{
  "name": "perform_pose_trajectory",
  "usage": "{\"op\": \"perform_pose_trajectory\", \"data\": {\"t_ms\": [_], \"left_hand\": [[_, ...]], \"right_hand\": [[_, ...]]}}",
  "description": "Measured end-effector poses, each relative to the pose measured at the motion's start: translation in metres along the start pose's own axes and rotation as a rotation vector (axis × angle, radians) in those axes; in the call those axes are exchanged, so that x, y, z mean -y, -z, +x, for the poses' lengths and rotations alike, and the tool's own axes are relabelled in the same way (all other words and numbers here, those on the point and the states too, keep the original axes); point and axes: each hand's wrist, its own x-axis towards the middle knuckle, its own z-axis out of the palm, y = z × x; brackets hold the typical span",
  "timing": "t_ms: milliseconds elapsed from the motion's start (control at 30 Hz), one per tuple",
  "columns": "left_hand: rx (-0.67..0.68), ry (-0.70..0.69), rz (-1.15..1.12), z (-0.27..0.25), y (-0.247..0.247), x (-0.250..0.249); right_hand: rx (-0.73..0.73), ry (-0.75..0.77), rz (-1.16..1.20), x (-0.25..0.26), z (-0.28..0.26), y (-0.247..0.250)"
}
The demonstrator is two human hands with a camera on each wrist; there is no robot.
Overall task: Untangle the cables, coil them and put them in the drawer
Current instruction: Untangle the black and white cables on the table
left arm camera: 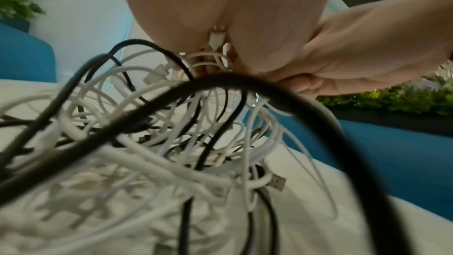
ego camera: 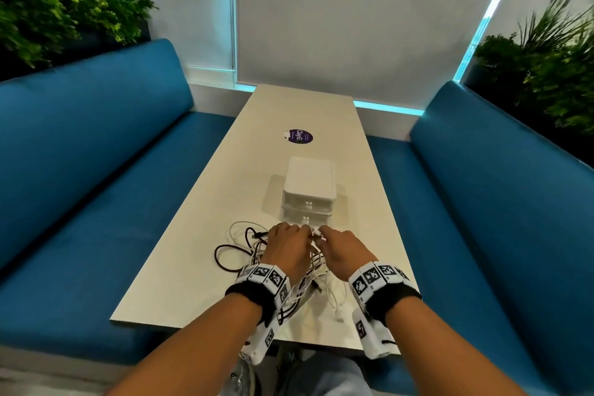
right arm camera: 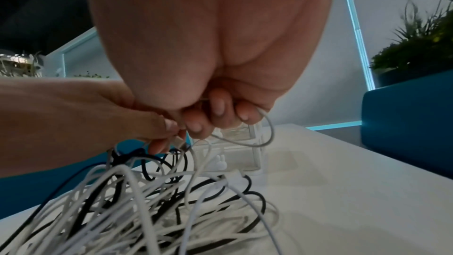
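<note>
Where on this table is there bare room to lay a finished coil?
Bare top lies right of the drawer box toward the table edge, and beyond it round the purple sticker. The near middle is crowded: cable tangle under both hands, spilling left.

Office or café lounge booth, blue padded benches, long pale table, planter greenery, roller blinds

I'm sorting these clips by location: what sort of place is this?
Probably a café or office lounge booth: two blue cushioned benches face each other across a long pale table, with leafy green plants in planters behind the seats.
</note>
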Motion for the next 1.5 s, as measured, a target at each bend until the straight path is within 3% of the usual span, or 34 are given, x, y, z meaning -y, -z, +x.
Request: {"op": "perform_pose_trajectory", "data": {"t_ms": [200, 367, 500, 633, 900, 1033, 1200, 1367, 1500], "left_hand": [[-0.005, -0.129, 0.059, 0.001, -0.003, 0.009], [-0.012, -0.182, 0.158, -0.007, -0.002, 0.011], [-0.016, -0.165, 0.201, -0.012, -0.008, 0.019], [0.006, -0.175, 0.210, -0.010, -0.012, 0.021], [0.007, -0.137, 0.207, -0.009, -0.016, 0.013], [0.034, -0.133, 0.214, -0.007, -0.017, 0.012], [0.088, -0.170, 0.202, -0.006, -0.017, 0.015], [0.074, -0.119, 0.193, -0.014, -0.016, 0.020], [0.092, -0.059, 0.129, -0.012, -0.012, 0.031]], "right_hand": [[0.030, -0.006, -0.084, -0.010, 0.000, 0.001], [-0.036, 0.004, -0.262, -0.014, -0.007, 0.011], [-0.096, -0.145, -0.418, -0.040, -0.016, 0.027], [-0.066, -0.274, -0.480, -0.058, -0.027, 0.026], [-0.214, -0.078, -0.253, -0.010, -0.015, 0.003], [-0.129, 0.052, -0.130, 0.002, -0.010, -0.005], [0.017, -0.009, -0.048, -0.002, -0.006, -0.017], [-0.043, -0.034, -0.165, -0.008, -0.005, -0.011], [-0.118, -0.202, -0.248, -0.042, -0.011, 0.013]]}}
